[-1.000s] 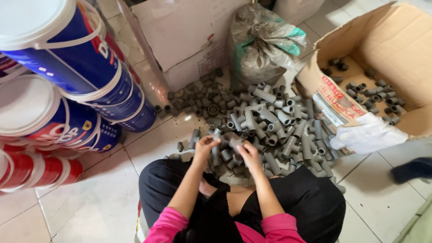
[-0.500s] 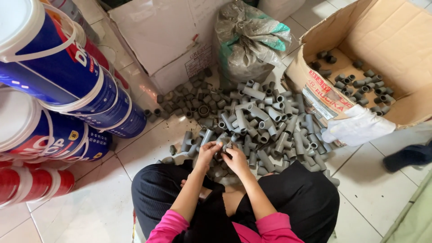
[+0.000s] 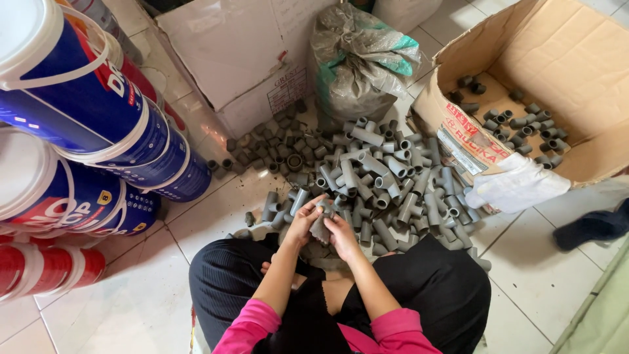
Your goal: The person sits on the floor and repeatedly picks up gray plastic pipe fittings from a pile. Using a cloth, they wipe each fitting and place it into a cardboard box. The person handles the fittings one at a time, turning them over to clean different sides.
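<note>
I sit on the tiled floor in black trousers and pink sleeves. Both hands meet just over my knees, at the near edge of a heap of grey plastic pipe fittings (image 3: 386,177). My left hand (image 3: 303,223) and my right hand (image 3: 342,235) are closed together on one grey fitting (image 3: 322,221) held between them. The piece is partly hidden by my fingers. The heap spreads away from my hands towards the far side and the right.
An open cardboard box (image 3: 576,59) at the right holds several more fittings. A white glove (image 3: 517,187) lies at its front edge. A tied plastic sack (image 3: 363,56) and a white box (image 3: 242,59) stand behind the heap. Stacked blue and red buckets (image 3: 85,118) fill the left.
The camera has tilted and shifted a little, so the scene sits lower in view. My hands stay together at the heap's near edge, working one fitting.
</note>
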